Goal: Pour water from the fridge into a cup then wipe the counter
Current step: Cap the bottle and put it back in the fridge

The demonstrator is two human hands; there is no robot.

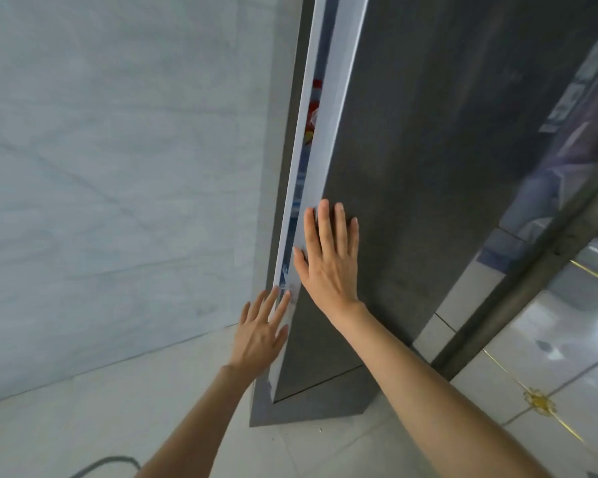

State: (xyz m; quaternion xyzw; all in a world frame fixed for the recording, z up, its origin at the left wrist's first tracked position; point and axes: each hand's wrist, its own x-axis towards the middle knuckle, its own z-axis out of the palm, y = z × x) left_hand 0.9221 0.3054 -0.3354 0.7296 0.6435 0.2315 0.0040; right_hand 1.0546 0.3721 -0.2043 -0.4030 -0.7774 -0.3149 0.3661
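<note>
The tall dark grey fridge door [411,167], slightly ajar, is pressed by the spread right hand [328,260]; its white edge is touched by the spread left hand [261,329].

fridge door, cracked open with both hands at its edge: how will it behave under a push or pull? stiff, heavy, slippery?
The fridge door is a tall, thick slab, so probably rigid and fairly heavy, swinging rather than flexing. Its dark face looks smooth with no handle in view, so the flat right hand may slip. The left hand, fingers at the white edge by the gap, likely gets better purchase.
</note>
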